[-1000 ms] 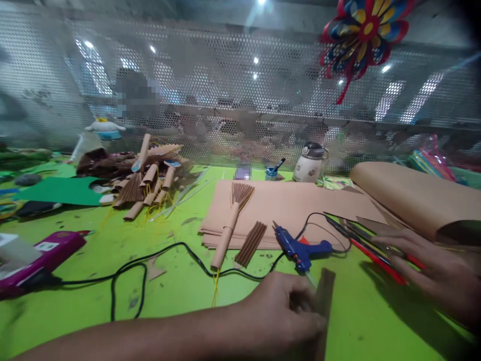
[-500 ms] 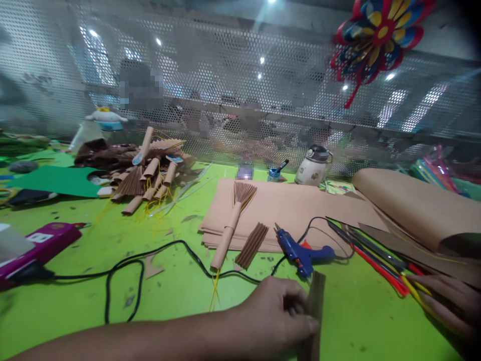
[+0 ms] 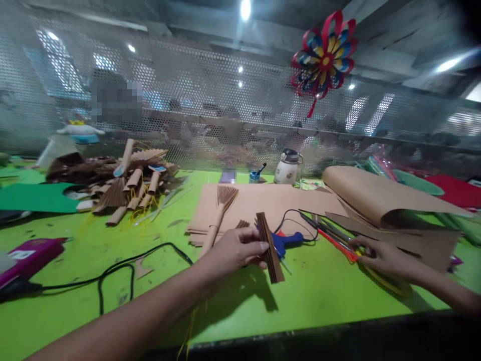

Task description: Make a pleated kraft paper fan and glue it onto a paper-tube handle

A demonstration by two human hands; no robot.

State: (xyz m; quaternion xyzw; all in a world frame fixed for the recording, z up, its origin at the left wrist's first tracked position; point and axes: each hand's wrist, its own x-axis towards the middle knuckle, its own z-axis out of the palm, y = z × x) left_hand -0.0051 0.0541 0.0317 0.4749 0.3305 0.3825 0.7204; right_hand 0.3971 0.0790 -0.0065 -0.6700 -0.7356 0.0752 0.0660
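Observation:
My left hand (image 3: 240,249) pinches a pleated brown paper strip (image 3: 276,268) between thumb and fingers, holding it upright above the table. Just behind the strip lies a blue glue gun (image 3: 291,240), partly covered by it. A second pleated piece (image 3: 242,223) shows a little beyond my left hand. To the right, my right hand (image 3: 381,255) has its fingers closed around a yellow cord (image 3: 393,287), blurred and low on the table. By its fingertips are a thin red item (image 3: 343,250) and a dark, long-bladed tool (image 3: 326,228).
A paper broom shape (image 3: 216,220) lies on stacked tan paper (image 3: 263,198). More rolled pieces (image 3: 135,178) are heaped left. A black cable (image 3: 150,249) crosses the table. A bottle (image 3: 287,168) stands behind, beside a tan paper roll (image 3: 361,188). The table's dark edge (image 3: 319,333) runs along the front.
My left hand has raised the pleated strip and moved left in view, turning it over the glue gun. My right hand has gone to the yellow cord. The view has tilted up.

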